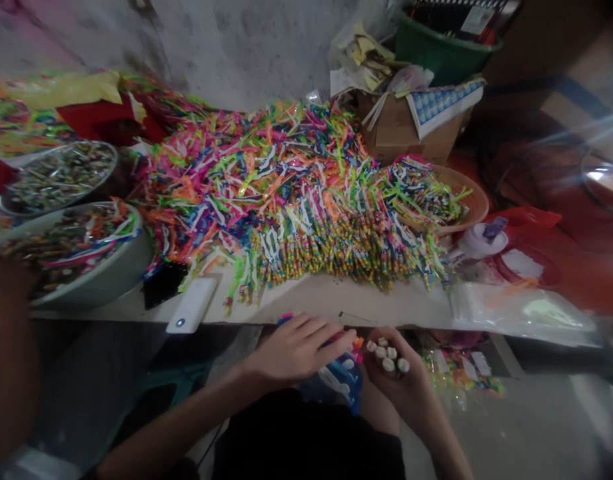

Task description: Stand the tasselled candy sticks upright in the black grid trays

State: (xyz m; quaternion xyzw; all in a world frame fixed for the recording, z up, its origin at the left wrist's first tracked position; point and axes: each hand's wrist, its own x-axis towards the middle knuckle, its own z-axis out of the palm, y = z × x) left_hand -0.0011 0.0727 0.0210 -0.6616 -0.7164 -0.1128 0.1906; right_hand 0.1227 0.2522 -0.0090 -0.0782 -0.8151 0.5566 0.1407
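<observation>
Sticks [388, 365] seem matt-ended, though blurred; the bag [526, 310] glossy clear plastic, the box [409, 133] matt cardboard.

White-ended pcs [388, 365] mostly hidden in R hand [402, 385]; blurry brown shape [10, 360] cut @ L edge

From above and just short of the worktable [306, 300], the head camera faces forward and down across it.

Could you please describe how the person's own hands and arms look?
The left hand and right hand are bare, without gloves; I see no ring or watch. The forearms are also uncovered. Black clothing shows between them.
</observation>
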